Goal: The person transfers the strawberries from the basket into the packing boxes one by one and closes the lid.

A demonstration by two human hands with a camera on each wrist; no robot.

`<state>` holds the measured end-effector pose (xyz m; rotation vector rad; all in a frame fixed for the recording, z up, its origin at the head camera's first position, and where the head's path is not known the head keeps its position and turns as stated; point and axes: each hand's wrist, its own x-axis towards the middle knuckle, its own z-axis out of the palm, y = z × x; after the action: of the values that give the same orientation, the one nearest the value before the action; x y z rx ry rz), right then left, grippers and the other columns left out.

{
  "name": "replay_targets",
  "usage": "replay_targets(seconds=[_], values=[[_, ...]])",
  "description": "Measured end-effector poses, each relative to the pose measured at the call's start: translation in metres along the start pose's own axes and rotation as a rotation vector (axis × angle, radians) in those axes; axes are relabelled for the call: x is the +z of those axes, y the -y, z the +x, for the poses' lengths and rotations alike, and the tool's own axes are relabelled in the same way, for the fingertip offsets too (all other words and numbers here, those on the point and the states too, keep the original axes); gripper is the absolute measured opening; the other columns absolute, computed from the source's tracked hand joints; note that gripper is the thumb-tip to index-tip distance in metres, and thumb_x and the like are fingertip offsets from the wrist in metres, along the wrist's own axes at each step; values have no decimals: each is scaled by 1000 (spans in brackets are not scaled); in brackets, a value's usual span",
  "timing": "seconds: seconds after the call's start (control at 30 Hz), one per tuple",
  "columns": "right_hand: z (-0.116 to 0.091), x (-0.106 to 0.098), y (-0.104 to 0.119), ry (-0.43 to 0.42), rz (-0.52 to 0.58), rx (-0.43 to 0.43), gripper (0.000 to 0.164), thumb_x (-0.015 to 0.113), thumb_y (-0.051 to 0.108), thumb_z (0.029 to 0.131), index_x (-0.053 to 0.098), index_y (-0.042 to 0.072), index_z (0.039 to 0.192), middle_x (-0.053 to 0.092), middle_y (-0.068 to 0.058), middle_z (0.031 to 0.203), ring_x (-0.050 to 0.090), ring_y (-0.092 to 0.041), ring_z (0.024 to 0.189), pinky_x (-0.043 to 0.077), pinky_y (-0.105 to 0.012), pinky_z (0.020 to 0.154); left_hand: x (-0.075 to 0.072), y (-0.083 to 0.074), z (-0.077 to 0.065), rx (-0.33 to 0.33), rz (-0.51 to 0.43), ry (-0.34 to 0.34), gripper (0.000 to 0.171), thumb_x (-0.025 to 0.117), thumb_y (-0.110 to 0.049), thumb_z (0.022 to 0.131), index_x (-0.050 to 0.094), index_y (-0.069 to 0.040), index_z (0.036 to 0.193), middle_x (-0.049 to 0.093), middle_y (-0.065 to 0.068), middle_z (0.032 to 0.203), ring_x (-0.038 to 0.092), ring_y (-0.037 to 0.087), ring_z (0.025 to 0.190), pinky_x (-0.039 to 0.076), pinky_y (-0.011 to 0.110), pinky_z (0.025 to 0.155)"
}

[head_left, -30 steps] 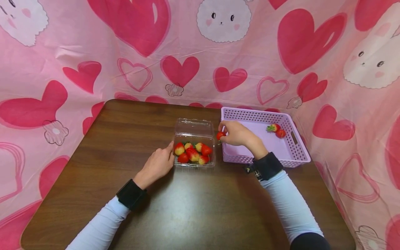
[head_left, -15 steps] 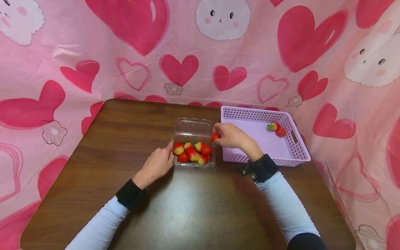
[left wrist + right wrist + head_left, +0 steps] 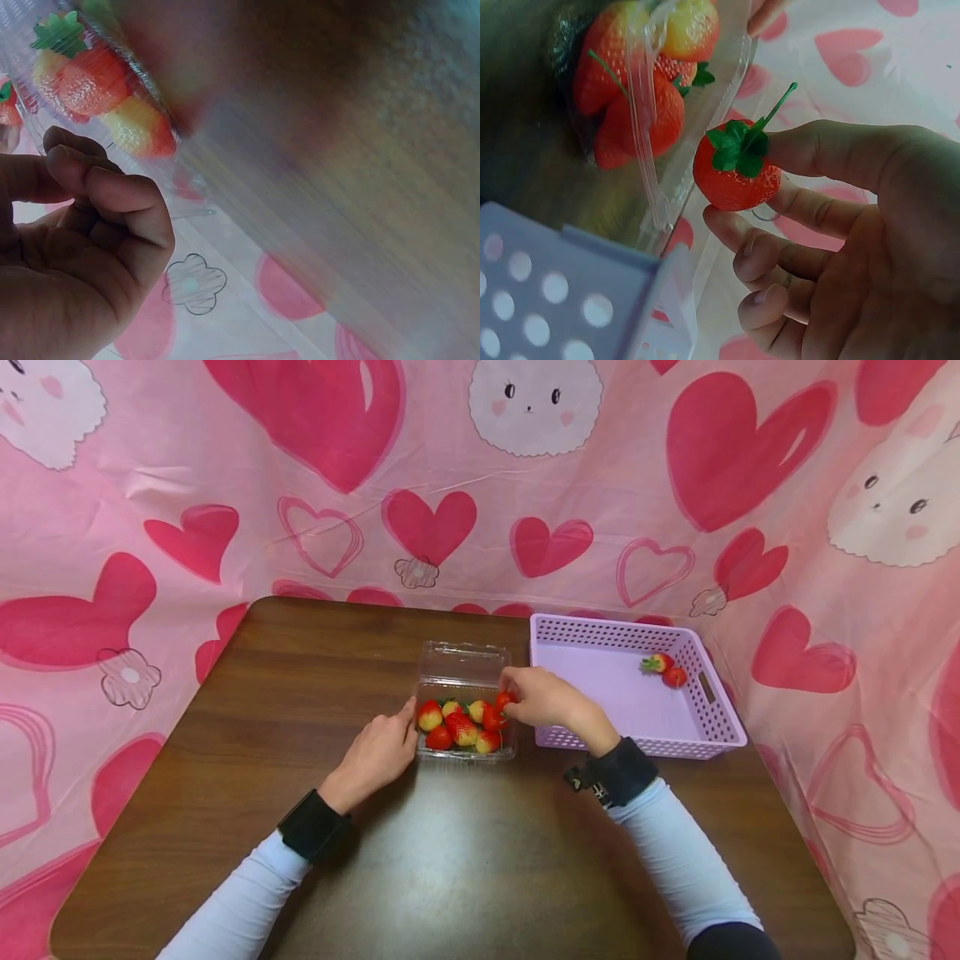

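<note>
Apparently we are nearly done: most strawberries (image 3: 462, 730) lie in the clear box (image 3: 467, 757), our right hand (image 3: 551, 697) pinches one berry (image 3: 739, 169) at the box's right edge, two fruits (image 3: 674, 677) remain in the basket (image 3: 637, 747), and whether our left hand (image 3: 377, 750) grips we cannot tell.

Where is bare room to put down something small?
On the table, between the two sleeves, and left of the clear box, beyond the left hand. Also in the basket, between its two strawberries and the right hand. Crowded: the box, where many strawberries lie together.
</note>
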<state>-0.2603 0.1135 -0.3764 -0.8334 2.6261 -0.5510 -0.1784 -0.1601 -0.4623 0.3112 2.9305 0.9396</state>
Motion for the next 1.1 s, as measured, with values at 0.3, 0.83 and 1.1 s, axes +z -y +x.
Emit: replay_targets(seconds=[0.3, 0.83, 1.1], values=[[0, 13, 8, 50, -19, -6, 24, 74, 13, 94, 64, 5, 115, 61, -3, 82, 58, -24, 78, 50, -36, 69, -2, -2, -2, 1, -11, 1, 56, 58, -12, 105, 43, 9, 155, 46, 3, 57, 38, 18, 42, 39, 31, 43], [0, 28, 19, 81, -62, 43, 24, 76, 18, 94, 64, 9, 114, 61, -2, 83, 59, -23, 77, 50, -36, 67, -1, -2, -1, -6, -21, 16, 58, 58, -13, 105, 42, 8, 156, 47, 3, 59, 41, 20, 43, 41, 31, 43], [1, 35, 21, 97, -63, 79, 26, 78, 29, 95, 64, 12, 109, 62, -2, 75, 60, -21, 71, 50, -34, 63, -1, -1, -1, 4, -18, 6, 58, 59, -12, 104, 42, 9, 156, 45, 2, 58, 39, 19, 43, 40, 31, 43]])
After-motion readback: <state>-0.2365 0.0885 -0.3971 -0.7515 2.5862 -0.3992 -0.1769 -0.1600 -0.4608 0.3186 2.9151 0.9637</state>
